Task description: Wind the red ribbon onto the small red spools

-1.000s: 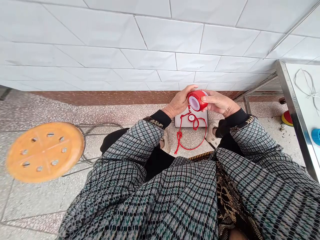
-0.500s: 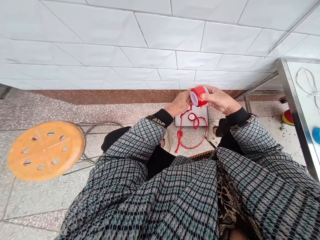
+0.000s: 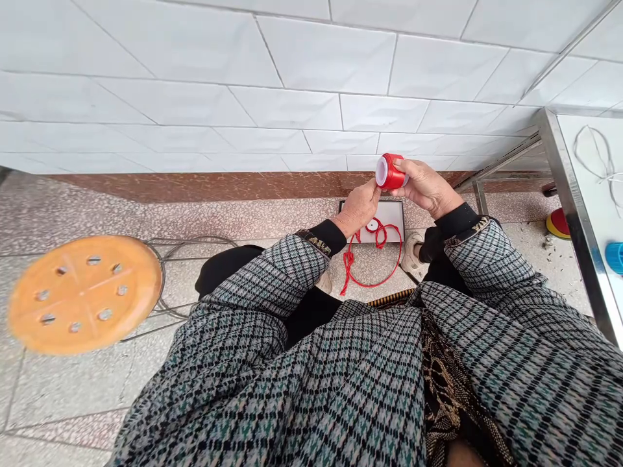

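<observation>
My right hand (image 3: 426, 185) grips a spool of red cord (image 3: 393, 174) from its right side, thumb on top. The spool is tilted, and its white hollow core faces left. Close under the spool's left end is my left hand (image 3: 361, 206), its fingers pinched together on what looks like the red cord; the fingertips are partly hidden. Below the hands, a loop of red cord (image 3: 374, 285) with knots hangs or lies over a shallow white box (image 3: 395, 213) with a dark rim. A small white disc (image 3: 372, 225) shows among the cord.
An orange round stool (image 3: 85, 295) with holes and metal legs is at the left. White tiled wall (image 3: 321, 58) rises in front. At the right stands a metal-framed table (image 3: 577, 214) with a thin cable (image 3: 608, 175) and a blue item (image 3: 616, 257). A red-yellow object (image 3: 559, 224) sits below.
The spool has been raised slightly and turned in my right hand. My left hand has shifted down and away from the spool's side to beneath its left end.
</observation>
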{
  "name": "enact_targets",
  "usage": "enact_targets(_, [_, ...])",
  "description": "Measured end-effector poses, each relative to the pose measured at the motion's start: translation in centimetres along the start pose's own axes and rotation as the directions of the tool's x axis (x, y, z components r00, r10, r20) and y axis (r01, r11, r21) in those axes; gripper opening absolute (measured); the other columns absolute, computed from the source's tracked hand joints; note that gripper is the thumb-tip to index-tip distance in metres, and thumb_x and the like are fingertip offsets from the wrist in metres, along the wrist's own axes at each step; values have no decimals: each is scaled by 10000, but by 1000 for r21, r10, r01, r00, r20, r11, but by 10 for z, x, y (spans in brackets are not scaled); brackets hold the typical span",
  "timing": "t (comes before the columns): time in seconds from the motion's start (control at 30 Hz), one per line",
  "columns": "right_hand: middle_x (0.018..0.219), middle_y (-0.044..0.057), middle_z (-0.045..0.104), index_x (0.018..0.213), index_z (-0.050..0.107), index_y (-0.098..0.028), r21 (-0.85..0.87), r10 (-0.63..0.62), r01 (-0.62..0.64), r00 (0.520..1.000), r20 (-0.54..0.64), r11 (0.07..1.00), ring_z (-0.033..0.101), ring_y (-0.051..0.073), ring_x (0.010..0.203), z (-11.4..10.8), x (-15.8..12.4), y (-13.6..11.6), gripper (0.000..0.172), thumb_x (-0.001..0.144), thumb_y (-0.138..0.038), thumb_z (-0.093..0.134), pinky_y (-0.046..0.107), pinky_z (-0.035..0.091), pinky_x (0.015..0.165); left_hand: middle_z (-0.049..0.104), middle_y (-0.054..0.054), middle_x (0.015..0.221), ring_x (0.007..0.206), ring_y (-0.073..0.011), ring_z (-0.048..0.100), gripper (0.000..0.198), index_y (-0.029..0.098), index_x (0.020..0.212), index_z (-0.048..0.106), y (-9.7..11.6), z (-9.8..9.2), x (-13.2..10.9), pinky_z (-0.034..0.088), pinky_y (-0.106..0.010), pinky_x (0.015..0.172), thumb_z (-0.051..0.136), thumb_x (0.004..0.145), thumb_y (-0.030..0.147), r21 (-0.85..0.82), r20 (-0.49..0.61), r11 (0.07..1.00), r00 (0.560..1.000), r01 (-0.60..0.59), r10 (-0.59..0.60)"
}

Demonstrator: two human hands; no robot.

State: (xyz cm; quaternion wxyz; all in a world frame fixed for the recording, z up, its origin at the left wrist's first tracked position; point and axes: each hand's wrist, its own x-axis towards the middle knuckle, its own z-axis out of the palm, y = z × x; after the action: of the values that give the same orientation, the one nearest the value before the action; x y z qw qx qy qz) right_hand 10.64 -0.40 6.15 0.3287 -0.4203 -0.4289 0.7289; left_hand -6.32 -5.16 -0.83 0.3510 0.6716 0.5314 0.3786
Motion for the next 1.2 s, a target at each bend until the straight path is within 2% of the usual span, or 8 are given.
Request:
enact_targets(0.1, [810, 8, 644, 982, 639, -184, -35, -38, 36, 998, -48, 999, 652, 120, 733, 2, 1, 2, 575, 790, -644, 926, 227, 625, 601, 754, -107, 938, 857, -244, 694, 254, 161, 1086, 674, 6, -6, -2, 504, -358, 840, 492, 1060, 336, 62, 39, 997, 998, -45, 43])
enact_targets(0.23, [878, 24, 671, 1041, 616, -217, -127, -116, 105, 989, -87, 986, 678, 163, 806, 7, 2, 10, 650, 776, -748, 882, 311, 658, 684, 752, -96, 928, 883, -226, 692, 466, 167, 1052, 673, 16, -8, -3, 525, -348, 856, 451, 1086, 576, -55, 65, 998, 997, -27, 30])
enact_targets(0.43, [1091, 56, 688, 1272, 548, -260, -273, -245, 195, 955, -164, 942, 677, 186, 848, 14, 13, 32, 780, 787, -807, 820, 347, 656, 691, 600, -14, 760, 543, -102, 430, 636, 217, 904, 588, 23, 6, -4, 357, -287, 541, 367, 1051, 795, -438, 76, 872, 976, 217, -205])
enact_targets(0.57, [1322, 71, 639, 1386, 504, -306, -286, -306, 268, 947, -99, 920, 679, 199, 1056, 21, 11, 34, 730, 873, -757, 762, 297, 661, 769, 544, 29, 757, 464, -53, 216, 605, 231, 932, 559, 28, 10, -6, 195, -280, 474, 420, 1028, 812, -662, 124, 690, 950, 294, -285])
enact_targets(0.67, [1282, 63, 657, 1345, 554, -298, -261, -268, 244, 961, -62, 934, 664, 200, 1085, 26, 2, 21, 668, 875, -711, 788, 263, 653, 778, 526, 36, 737, 464, -51, 163, 637, 232, 915, 539, 31, 8, -5, 170, -298, 458, 388, 1017, 842, -715, 133, 624, 938, 315, -320])
enact_targets(0.8, [1239, 45, 686, 1308, 612, -296, -255, -197, 207, 978, 62, 945, 661, 203, 1051, 21, -8, -3, 622, 834, -615, 858, 287, 646, 789, 536, 33, 725, 457, -55, 139, 628, 228, 897, 543, 35, 0, -4, 187, -315, 446, 346, 1051, 804, -726, 170, 608, 941, 321, -294])
enact_targets(0.97, [1275, 49, 714, 1353, 629, -275, -188, -175, 220, 957, 231, 957, 668, 202, 1048, 5, -13, -18, 762, 722, -543, 962, 278, 618, 801, 587, 16, 786, 439, -33, 185, 656, 201, 894, 567, 38, -7, -8, 239, -284, 420, 332, 1065, 790, -752, 236, 557, 933, 353, -272])
enact_targets(1.2, [1048, 8, 709, 1304, 636, -231, -102, -136, 177, 936, 324, 979, 636, 125, 798, 0, -13, -19, 825, 656, -599, 990, 221, 534, 661, 499, 46, 748, 449, -10, 137, 751, 197, 866, 565, 44, -7, -16, 178, -255, 417, 494, 904, 943, -755, 284, 585, 952, 295, -113])
